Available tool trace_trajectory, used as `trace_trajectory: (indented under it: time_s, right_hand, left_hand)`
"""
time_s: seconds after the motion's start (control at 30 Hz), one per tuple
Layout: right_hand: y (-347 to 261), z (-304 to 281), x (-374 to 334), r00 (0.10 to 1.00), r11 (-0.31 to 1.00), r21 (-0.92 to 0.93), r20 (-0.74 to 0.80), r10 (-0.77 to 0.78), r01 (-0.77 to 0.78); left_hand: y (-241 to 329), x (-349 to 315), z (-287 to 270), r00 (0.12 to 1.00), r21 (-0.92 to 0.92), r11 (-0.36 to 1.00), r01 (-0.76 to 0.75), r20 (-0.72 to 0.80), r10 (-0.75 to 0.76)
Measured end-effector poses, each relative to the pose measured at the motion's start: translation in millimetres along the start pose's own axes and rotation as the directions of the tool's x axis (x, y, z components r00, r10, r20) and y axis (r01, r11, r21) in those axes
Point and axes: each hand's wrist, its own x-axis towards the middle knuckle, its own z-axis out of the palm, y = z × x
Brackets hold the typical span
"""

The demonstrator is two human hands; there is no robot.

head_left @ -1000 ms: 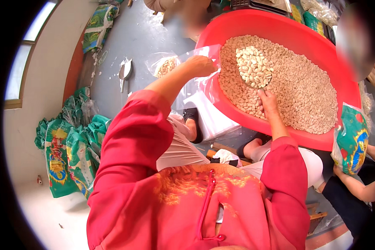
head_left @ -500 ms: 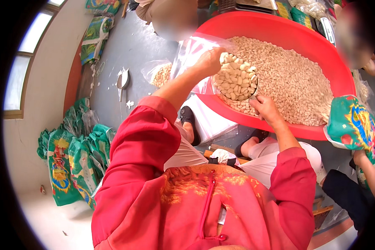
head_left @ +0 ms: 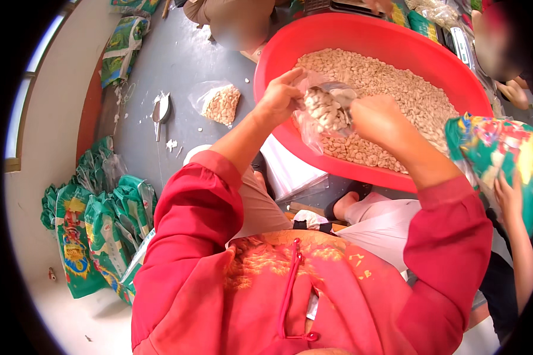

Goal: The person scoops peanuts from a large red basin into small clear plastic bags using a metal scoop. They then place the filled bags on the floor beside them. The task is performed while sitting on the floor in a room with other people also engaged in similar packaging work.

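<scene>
A big red oval tub (head_left: 367,26) holds a heap of pale, flat beans (head_left: 391,83). Over its near left side, my left hand (head_left: 280,97) pinches the edge of a clear plastic bag (head_left: 312,137). My right hand (head_left: 378,118) is closed round the handle of a metal scoop (head_left: 342,90). The scoop is tilted at the bag's mouth, and beans (head_left: 324,109) lie in it or slide from it; blur hides exactly how many are inside the bag.
A filled clear bag (head_left: 222,105) and another metal scoop (head_left: 161,109) lie on the grey floor. White plastic sheets or bags (head_left: 290,168) are stacked below the tub. Green printed bags (head_left: 77,236) stand by the left wall. At right, a co-worker's hand (head_left: 508,192) touches a green bag (head_left: 494,148).
My right hand has raised and turned the full scoop, tipping it into the bag. My left hand has shifted slightly left. The co-worker's green bag has moved up and turned.
</scene>
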Motion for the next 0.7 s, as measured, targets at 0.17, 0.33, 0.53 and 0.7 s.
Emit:
trace_trajectory:
  time_s: [0.17, 0.33, 0.53, 0.7]
  right_hand:
    - [56, 29, -42, 0.990, 0.903, 0.425, -0.095, 0.109, -0.058]
    - [96, 138, -54, 0.738, 0.164, 0.753, 0.535, 0.411, -0.637]
    - [72, 239, 38, 0.691, -0.081, 0.743, 0.652, 0.311, -0.665]
    - [41, 302, 141, 0.765, -0.257, 0.870, 0.493, 0.415, -0.421]
  left_hand:
    - [2, -9, -22, 0.995, -0.059, 0.995, 0.079, -0.058, -0.082]
    - [42, -22, -34, 1.000, -0.163, 0.987, -0.003, -0.010, 0.001]
    - [57, -40, -24, 0.991, -0.150, 0.987, -0.059, -0.126, 0.040]
    - [58, -50, -20, 0.963, -0.252, 0.968, -0.003, -0.261, -0.065]
